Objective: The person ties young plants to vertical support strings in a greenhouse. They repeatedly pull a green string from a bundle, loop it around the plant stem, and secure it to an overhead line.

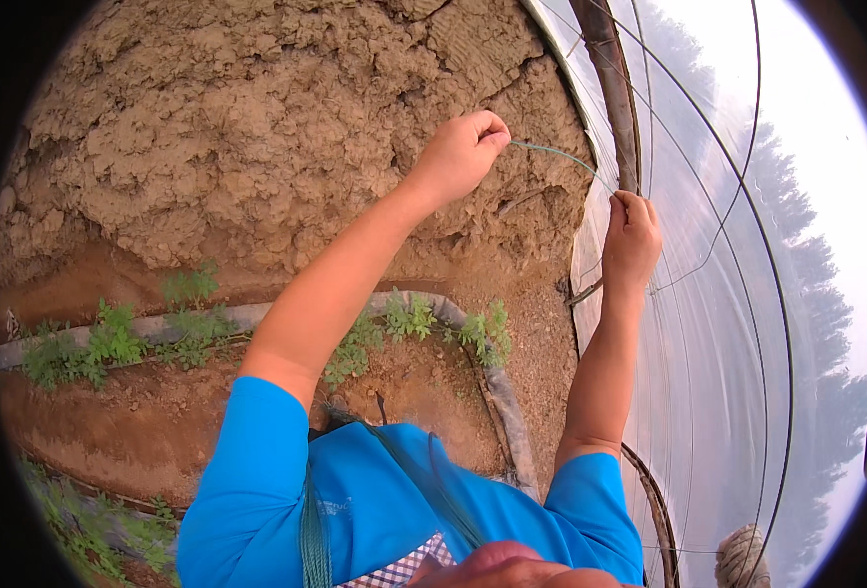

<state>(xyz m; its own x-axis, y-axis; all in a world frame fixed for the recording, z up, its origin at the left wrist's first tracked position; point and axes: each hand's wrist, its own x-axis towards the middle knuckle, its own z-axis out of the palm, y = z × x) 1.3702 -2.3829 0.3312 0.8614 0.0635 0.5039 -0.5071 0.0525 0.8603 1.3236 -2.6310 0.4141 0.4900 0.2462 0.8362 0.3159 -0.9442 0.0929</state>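
Note:
A thin green twine (562,153) runs in a slack curve between my two raised hands. My left hand (464,153) pinches one end between thumb and fingertips, in front of the rough earthen wall (279,125). My right hand (632,234) holds the twine against or close to a brown pole (615,88) beside the clear plastic film (687,323); whether the hand touches the pole is hard to tell. Strands of green cord (315,522) hang from my neck over my blue shirt (389,492).
Leafy green plants (117,334) grow along a bed edged with grey sheeting (507,400). Dark wires (760,213) cross the film on the right. A rolled, pale bundle (742,555) hangs at the lower right. Bare soil (110,434) lies below.

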